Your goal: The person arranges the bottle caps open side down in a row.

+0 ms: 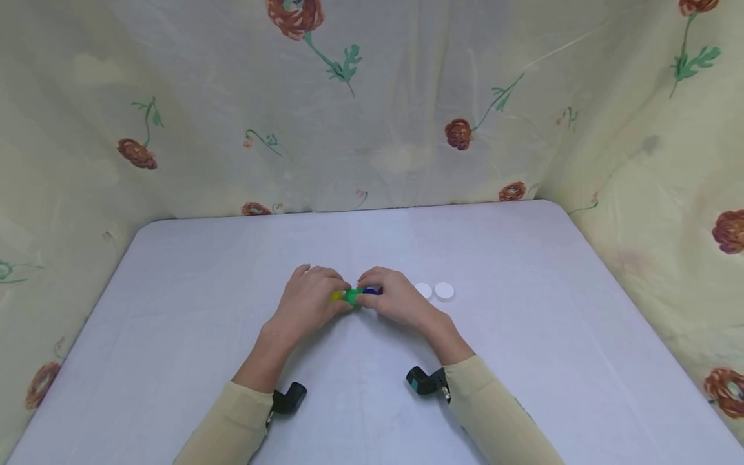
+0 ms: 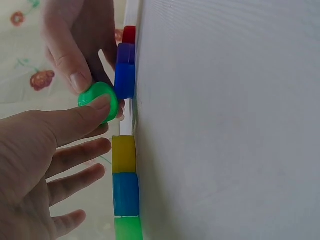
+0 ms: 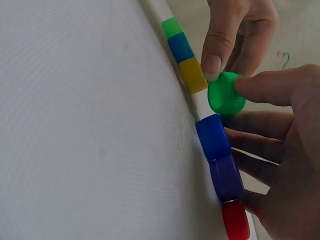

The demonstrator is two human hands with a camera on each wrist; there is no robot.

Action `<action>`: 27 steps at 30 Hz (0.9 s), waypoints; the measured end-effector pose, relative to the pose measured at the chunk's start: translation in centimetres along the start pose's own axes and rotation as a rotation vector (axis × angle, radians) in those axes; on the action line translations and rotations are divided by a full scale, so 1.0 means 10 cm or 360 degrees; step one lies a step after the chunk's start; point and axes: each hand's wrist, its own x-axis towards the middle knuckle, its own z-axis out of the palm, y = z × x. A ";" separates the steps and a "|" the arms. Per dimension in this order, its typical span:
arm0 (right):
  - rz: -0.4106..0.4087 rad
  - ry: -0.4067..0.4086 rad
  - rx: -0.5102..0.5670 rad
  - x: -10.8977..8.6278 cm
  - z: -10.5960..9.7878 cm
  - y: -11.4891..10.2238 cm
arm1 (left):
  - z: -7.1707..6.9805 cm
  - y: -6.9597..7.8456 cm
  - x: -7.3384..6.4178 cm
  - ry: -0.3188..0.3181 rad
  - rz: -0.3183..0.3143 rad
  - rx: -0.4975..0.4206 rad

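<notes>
A green bottle cap [image 1: 352,296] is pinched from both sides by my left hand [image 1: 310,300] and my right hand [image 1: 401,298], tilted a little above the table. Each thumb presses its face; the fingertips behind are partly hidden. Below it is a gap in a row of caps on the white table. On the left of the gap stand a yellow cap [image 2: 124,154], a blue cap [image 2: 126,194] and a light green cap [image 2: 128,229]. To the right come a dark blue cap [image 3: 213,137], a purple cap [image 3: 227,178] and a red cap [image 3: 235,220].
Two white caps [image 1: 444,291] lie flat just right of my right hand. The white table [image 1: 360,400] has its far edge against a flowered cloth [image 1: 383,129], which also hangs at both sides. A small black camera [image 1: 426,381] sits at each wrist.
</notes>
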 end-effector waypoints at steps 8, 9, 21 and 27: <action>0.0029 0.0016 -0.0003 0.01 -0.01 0.00 | -0.03 -0.03 0.01 0.0084 0.0033 -0.0002; 0.0035 0.0020 -0.0004 0.01 -0.01 0.00 | -0.03 -0.03 0.01 0.0094 0.0037 -0.0006; -0.0009 0.0038 0.0016 0.00 -0.01 -0.02 | -0.02 -0.05 0.02 0.0114 0.0044 -0.0054; -0.0010 0.0038 -0.0014 0.00 0.00 -0.03 | -0.01 -0.04 0.02 0.0104 0.0028 -0.0060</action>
